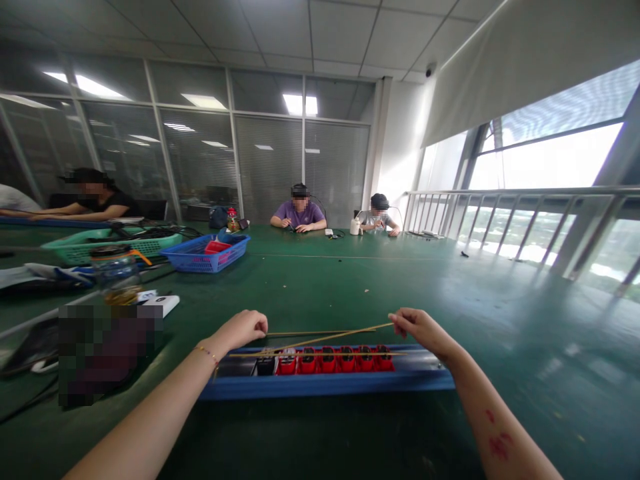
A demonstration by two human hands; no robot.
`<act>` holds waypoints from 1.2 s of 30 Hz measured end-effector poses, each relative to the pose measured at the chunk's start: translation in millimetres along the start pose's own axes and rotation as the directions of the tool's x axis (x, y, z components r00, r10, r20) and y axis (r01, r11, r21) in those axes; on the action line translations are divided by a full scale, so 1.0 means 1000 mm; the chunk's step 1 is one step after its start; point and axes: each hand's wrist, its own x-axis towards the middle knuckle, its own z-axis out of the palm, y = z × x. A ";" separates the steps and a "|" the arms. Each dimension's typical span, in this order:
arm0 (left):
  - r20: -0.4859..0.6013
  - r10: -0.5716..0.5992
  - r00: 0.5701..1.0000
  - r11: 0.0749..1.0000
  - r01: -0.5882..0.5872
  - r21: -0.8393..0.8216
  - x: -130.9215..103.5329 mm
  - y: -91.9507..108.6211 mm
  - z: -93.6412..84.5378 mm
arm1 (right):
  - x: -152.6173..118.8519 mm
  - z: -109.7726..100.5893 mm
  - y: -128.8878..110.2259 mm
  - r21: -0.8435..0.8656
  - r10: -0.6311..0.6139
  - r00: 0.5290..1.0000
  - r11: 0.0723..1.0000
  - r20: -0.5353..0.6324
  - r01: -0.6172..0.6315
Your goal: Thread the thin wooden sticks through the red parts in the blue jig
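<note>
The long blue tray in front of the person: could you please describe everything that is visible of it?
The blue tray is long and narrow, with a smooth front wall and a grey, metallic-looking inside. It lies crosswise on the green table. A black piece and six red pieces sit in a row inside. Thin sticks pass over it; whether they touch it is unclear.

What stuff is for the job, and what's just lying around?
Seems part of the job:
- thin sticks
- long blue tray
- red pieces
- black piece

Probably just lying around:
- green basket
- glass jar
- white gadget
</note>
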 end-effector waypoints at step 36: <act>0.117 0.037 0.993 0.992 -0.022 -0.122 -0.074 0.072 -0.055 | 0.052 0.040 0.026 -0.659 0.084 0.991 0.752 0.107 0.008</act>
